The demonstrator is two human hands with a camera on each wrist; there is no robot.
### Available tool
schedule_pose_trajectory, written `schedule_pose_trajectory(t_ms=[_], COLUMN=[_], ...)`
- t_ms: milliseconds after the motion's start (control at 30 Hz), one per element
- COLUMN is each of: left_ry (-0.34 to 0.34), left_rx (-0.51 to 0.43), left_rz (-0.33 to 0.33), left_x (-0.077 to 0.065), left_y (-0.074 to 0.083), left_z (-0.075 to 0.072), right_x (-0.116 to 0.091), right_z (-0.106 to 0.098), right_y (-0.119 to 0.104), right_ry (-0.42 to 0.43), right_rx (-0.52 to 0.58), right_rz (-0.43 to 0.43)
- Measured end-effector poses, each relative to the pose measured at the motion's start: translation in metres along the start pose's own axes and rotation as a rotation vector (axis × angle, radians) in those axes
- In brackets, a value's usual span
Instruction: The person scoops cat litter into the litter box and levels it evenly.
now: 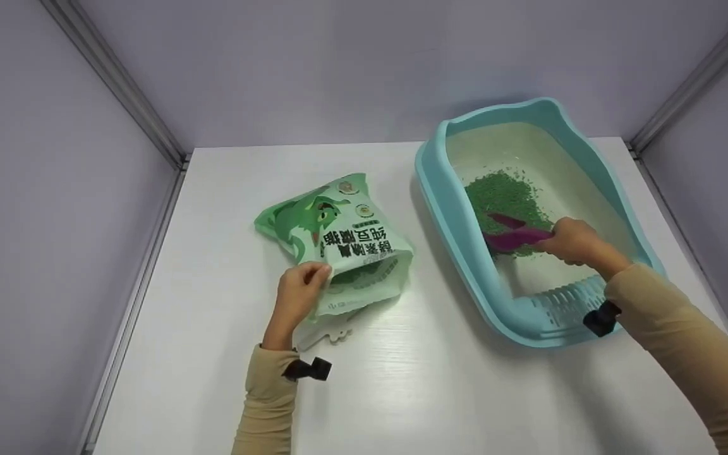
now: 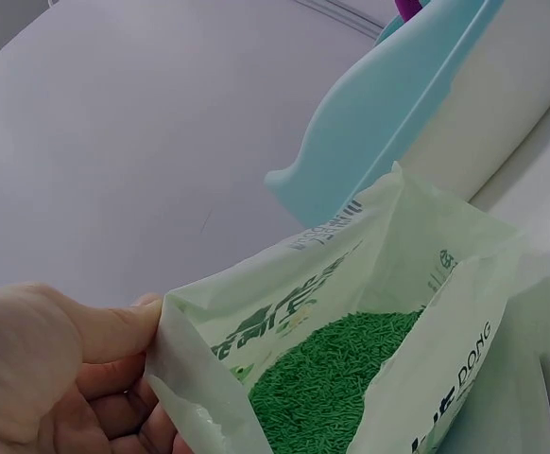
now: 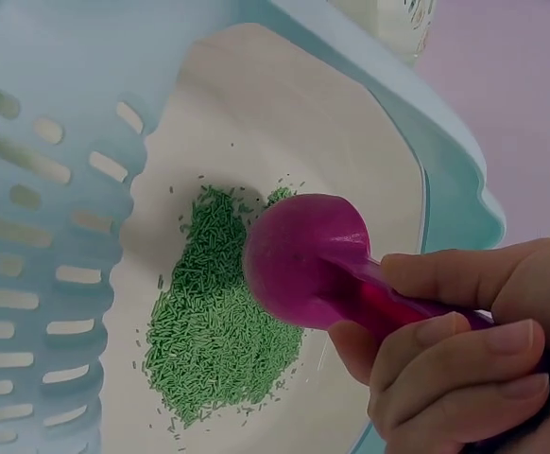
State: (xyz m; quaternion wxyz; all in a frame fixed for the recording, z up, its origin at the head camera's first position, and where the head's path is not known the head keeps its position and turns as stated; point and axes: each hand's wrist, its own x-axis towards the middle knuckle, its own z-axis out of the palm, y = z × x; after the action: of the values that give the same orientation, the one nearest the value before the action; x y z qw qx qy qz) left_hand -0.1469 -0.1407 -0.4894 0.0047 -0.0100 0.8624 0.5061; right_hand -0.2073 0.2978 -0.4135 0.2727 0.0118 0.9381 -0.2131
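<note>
My left hand [image 1: 299,292] pinches the edge of the opened mouth of a light green cat litter bag [image 1: 364,237], which lies on the table. Green litter pellets [image 2: 327,388] show inside it in the left wrist view. My right hand [image 1: 576,241] grips the handle of a purple scoop [image 3: 313,260] inside the blue litter box [image 1: 459,215]. In the right wrist view the scoop's rounded underside faces the camera, overlapping a heap of green pellets [image 3: 223,340] on the box's pale floor. What the scoop's bowl holds is hidden there.
A slotted blue step [image 1: 566,306] forms the near end of the litter box. Partly under the bag's mouth lies a flat white piece with a scalloped edge [image 1: 337,333]. Pale walls [image 1: 364,76] enclose the white table [image 1: 389,385] at the back and sides.
</note>
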Motion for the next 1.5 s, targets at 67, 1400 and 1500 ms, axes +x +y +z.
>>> schedule_pose_trajectory(t_ms=[67, 1400, 1500], left_ry=[0.000, -0.009, -0.009], left_rx=[0.001, -0.016, -0.011], left_rz=[0.006, -0.003, -0.007], left_x=[0.000, 0.000, 0.000], left_y=[0.000, -0.002, -0.002], left_z=[0.000, 0.000, 0.000], right_x=[-0.004, -0.055, -0.055], right_z=[0.000, -0.033, -0.032], right_y=[0.002, 0.043, 0.043], right_ry=[-0.016, -0.158, -0.150], right_rx=[0.009, -0.077, -0.081], right_rz=[0.001, 0.042, 0.041])
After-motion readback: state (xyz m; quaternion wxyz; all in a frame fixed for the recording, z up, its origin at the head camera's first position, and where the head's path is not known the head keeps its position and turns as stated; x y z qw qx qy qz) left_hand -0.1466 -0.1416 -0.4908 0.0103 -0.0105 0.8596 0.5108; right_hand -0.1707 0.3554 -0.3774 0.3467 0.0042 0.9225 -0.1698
